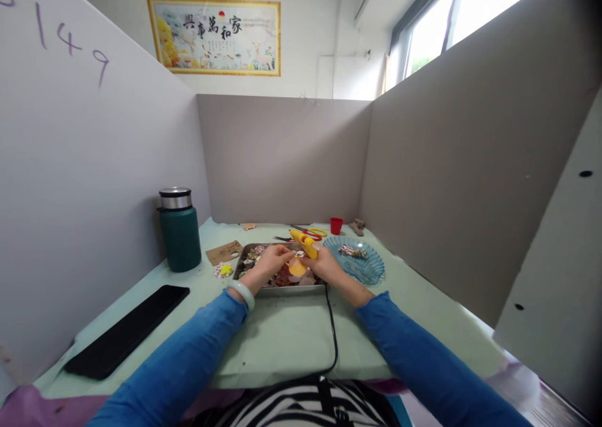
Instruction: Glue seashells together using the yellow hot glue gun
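Observation:
My right hand [326, 266] is closed around a yellow glue gun [304, 242], its nozzle pointing left and down over a metal tray [277, 289]. My left hand [269, 264] pinches a small orange, petal-like piece [297, 268] just under the nozzle. Both hands hover above the tray, which holds several small colourful craft pieces. The gun's black cord [333, 326] runs back toward me across the green mat.
A green flask [179, 229] stands at the left, a black phone [126, 330] lies near the front left. A blue scalloped plate [362, 262] with small pieces, a red cup [336, 226], scissors [310, 232] and a cardboard tag [224, 252] lie around the tray. Grey partition walls enclose three sides.

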### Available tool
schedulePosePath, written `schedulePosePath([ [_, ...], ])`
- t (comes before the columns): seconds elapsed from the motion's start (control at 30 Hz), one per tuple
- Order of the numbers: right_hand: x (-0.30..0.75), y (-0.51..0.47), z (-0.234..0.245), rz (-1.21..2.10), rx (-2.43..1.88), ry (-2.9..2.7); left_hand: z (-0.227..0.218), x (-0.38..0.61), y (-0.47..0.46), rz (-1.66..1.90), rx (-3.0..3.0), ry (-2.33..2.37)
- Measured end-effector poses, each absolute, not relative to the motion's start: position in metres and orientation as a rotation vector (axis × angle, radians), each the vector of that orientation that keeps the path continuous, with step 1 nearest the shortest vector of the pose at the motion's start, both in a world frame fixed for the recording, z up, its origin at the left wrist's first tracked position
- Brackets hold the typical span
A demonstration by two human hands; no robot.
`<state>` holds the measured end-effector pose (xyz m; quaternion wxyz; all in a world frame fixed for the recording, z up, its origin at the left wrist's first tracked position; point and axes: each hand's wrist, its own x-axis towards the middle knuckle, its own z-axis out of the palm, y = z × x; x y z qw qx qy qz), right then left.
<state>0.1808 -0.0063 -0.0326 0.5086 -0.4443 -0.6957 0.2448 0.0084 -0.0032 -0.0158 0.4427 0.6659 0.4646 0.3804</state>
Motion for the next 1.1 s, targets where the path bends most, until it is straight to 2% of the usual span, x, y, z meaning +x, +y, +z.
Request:
schedulePosePath([
  [0.67, 0.181, -0.009, -0.033, 0.760, -0.928, -1.749, -0.017, 0.008, -0.003, 0.811, 1.785, 1.152],
  [1.1, 0.182, -0.005, -0.036, 0.730, -0.886, -1.794, -0.020, 0.010, 0.001, 0.781, 1.784, 1.156],
])
